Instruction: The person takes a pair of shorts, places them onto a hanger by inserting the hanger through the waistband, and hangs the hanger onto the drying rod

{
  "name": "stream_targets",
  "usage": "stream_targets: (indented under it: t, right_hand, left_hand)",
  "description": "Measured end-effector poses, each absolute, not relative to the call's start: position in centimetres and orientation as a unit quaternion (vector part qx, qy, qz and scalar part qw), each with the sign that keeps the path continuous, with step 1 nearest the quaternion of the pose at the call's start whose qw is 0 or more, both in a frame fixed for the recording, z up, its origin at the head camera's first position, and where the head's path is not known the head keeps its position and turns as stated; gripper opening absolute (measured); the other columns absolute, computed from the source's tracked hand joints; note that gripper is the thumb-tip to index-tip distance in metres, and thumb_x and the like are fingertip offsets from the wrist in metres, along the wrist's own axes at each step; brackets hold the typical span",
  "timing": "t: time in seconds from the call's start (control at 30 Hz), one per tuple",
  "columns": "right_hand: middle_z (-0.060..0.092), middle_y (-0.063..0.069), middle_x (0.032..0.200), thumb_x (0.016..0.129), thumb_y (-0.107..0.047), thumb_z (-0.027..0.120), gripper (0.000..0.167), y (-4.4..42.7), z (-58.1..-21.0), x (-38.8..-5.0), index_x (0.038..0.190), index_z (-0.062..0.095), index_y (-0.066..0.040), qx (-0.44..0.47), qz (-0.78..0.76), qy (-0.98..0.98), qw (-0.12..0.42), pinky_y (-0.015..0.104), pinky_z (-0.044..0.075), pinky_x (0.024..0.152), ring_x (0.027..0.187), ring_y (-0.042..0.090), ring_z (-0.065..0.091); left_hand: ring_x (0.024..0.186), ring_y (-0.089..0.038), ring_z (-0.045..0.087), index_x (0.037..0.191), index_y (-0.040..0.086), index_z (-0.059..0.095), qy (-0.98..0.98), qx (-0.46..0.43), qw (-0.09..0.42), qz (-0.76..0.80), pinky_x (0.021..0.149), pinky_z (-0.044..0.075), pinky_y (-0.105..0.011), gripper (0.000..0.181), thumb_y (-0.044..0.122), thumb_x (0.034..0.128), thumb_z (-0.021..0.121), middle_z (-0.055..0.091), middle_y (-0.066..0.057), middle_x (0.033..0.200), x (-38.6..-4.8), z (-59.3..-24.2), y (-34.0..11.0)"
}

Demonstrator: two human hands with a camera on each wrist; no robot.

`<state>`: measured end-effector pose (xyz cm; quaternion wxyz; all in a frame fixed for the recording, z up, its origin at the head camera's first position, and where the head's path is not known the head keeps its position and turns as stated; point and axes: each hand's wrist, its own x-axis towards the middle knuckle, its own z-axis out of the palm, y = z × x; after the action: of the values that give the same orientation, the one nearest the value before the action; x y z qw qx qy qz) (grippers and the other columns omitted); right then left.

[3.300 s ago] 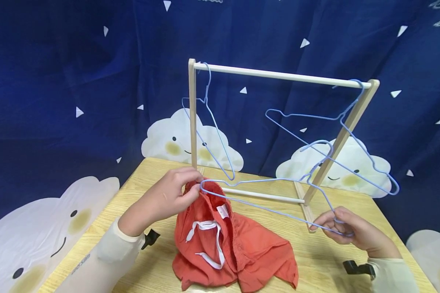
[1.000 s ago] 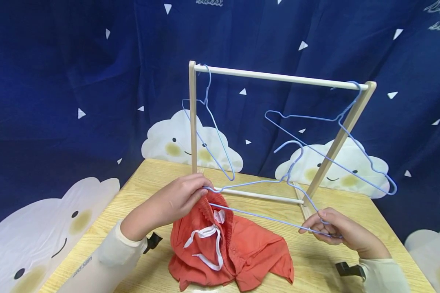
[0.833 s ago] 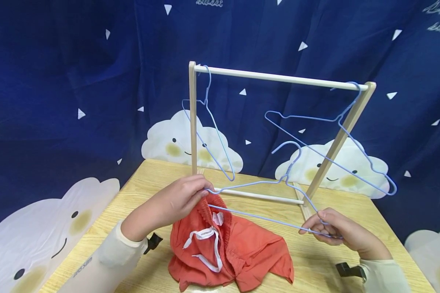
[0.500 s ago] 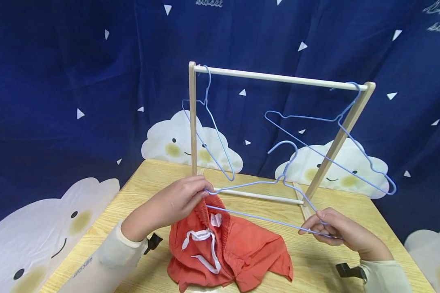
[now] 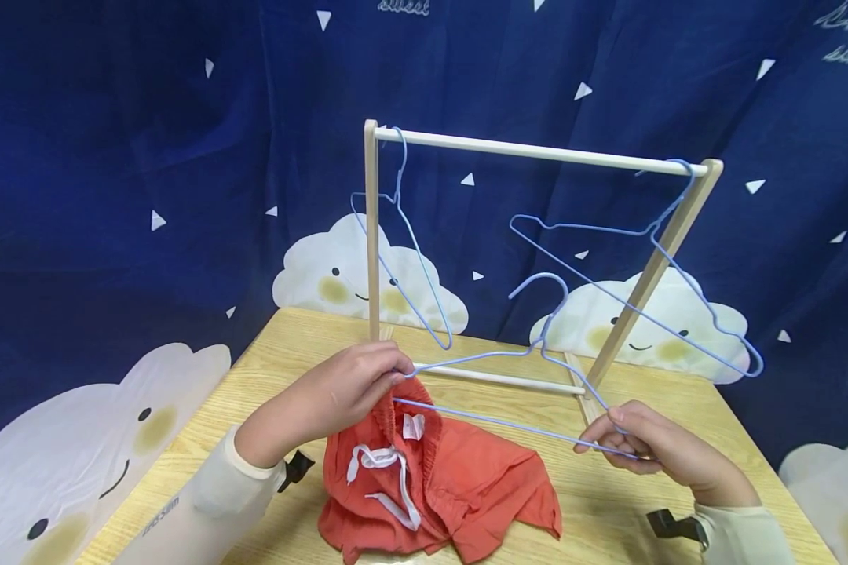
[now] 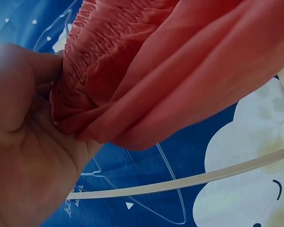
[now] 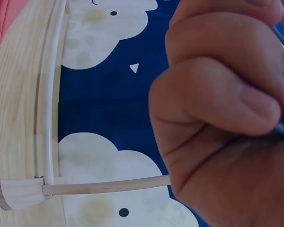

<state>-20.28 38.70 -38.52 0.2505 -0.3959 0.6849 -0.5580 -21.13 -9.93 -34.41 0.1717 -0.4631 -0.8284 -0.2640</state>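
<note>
Red shorts with a white drawstring lie partly on the table, their elastic waist raised at the left. My left hand pinches that waistband; in the left wrist view the gathered red waistband is between the thumb and fingers of the hand. A blue wire hanger has its left end at the waist opening, partly hidden by the left hand and cloth. My right hand grips the hanger's right end, its hook pointing up. The right wrist view shows the curled fingers of that hand close up.
Behind the hands stands a wooden rack with a white top rail and a lower bar. One blue hanger hangs at its left end, another at its right. A blue curtain with clouds stands behind the table.
The held hanger has moved left, its left end passing from in front of the waistband into the waist opening, and its hook has swung left. The right hand has shifted slightly left.
</note>
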Motion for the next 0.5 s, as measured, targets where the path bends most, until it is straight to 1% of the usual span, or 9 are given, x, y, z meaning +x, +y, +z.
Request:
stream_targets:
  t: [0.2, 0.37, 0.5]
  right_hand:
    - [0.030, 0.018, 0.062, 0.113, 0.001, 0.007, 0.068, 38.1, -38.2, -19.8, 0.127, 0.072, 0.007, -0.394, -0.551, 0.694, 0.244, 0.024, 0.018, 0.031, 0.041, 0.027, 0.019]
    - [0.027, 0.017, 0.061, 0.114, 0.000, 0.014, 0.061, 36.9, -37.6, -19.2, 0.123, 0.074, 0.005, -0.382, -0.530, 0.721, 0.231, 0.022, 0.020, 0.034, 0.045, 0.027, 0.019]
    - [0.027, 0.016, 0.061, 0.113, 0.004, 0.015, 0.060, 36.4, -37.6, -18.9, 0.123, 0.074, 0.005, -0.390, -0.533, 0.716, 0.226, 0.022, 0.020, 0.034, 0.045, 0.025, 0.020]
  left_hand:
    - [0.090, -0.010, 0.061, 0.112, 0.009, 0.074, -0.826, -0.473, 0.162, -0.261, 0.088, 0.059, -0.032, 0.011, 0.006, 0.1080, 0.064, 0.068, 0.003, 0.100, -21.2, -34.7, -9.7]
    - [0.092, -0.009, 0.063, 0.114, 0.010, 0.073, -0.831, -0.480, 0.141, -0.243, 0.089, 0.059, -0.031, 0.010, 0.010, 0.1090, 0.064, 0.069, 0.003, 0.102, -20.9, -34.8, -9.1]
    - [0.093, -0.009, 0.065, 0.114, 0.011, 0.073, -0.835, -0.472, 0.143, -0.244, 0.091, 0.060, -0.032, 0.009, 0.010, 0.1081, 0.066, 0.070, 0.004, 0.101, -20.6, -34.7, -9.0]
